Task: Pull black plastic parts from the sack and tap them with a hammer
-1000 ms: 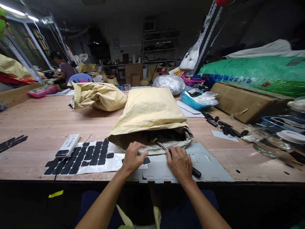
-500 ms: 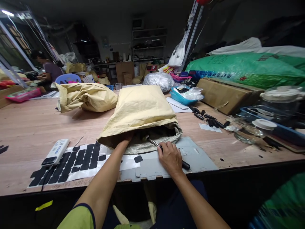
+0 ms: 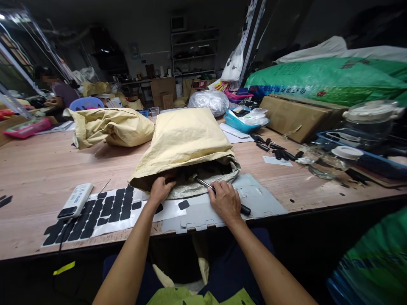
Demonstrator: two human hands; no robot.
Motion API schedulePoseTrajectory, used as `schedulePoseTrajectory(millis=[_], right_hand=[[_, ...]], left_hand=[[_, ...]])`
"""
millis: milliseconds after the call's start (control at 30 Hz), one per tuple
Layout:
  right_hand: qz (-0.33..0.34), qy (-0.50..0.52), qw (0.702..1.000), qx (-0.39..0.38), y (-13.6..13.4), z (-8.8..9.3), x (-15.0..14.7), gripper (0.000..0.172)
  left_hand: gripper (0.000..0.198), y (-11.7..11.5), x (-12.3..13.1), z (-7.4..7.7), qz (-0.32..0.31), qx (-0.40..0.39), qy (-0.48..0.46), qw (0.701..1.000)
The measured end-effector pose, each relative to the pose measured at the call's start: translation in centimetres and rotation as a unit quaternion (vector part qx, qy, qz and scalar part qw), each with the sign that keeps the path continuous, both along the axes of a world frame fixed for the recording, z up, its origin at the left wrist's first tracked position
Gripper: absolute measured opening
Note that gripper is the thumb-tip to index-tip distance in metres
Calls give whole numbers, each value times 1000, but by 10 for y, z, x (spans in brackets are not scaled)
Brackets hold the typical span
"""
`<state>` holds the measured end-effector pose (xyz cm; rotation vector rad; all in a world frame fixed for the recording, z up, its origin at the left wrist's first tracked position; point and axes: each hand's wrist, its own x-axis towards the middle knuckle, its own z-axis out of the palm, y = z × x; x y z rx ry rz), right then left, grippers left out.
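A large cream bag [image 3: 193, 131] lies on its side with its mouth facing me. At the left of that mouth is my left hand [image 3: 161, 189], fingers curled, their tips hidden in shadow; what they hold, if anything, I cannot make out. My right hand [image 3: 225, 200] is closed over a tool with a shiny metal shaft [image 3: 203, 183] and a black handle [image 3: 245, 209]. The shaft's far end rests at the bag opening, among dark items inside that are hard to tell apart. Beneath the bag's front lies a grey flat sheet [image 3: 263, 201].
A white power strip [image 3: 76, 201] and a sheet of black stickers [image 3: 117, 205] lie to the left. Another cream bag [image 3: 117, 127] sits behind them. On the right are black handles [image 3: 280, 153], a cardboard box [image 3: 286, 116] and a glass jar [image 3: 370, 118]. A person [image 3: 60, 95] sits far left.
My left hand has drawn back from inside the bag to its mouth. My right hand stays on the tool. The camera view has shifted slightly.
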<state>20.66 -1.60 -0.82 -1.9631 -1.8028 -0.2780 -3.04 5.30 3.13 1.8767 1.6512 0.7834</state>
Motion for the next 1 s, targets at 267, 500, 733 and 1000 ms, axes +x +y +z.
schedulePoseTrajectory(millis=[267,500,733,1000], right_hand=[[-2,10,1000,-29,3,2,0,15],[44,144,989,-13,-20,9,-7,21],[170,299,939,-21,-58,15,-38,27],[139,247,958,-36,-69,20,-56,27]], left_hand=[[22,-46,0,-19,-56,32,20,998],[21,-42,-1,-24,-59,22,-8,998],[19,-41,1,-26,-32,-4,-37,999],[18,-42,2,-24,-31,-10,-30,999]])
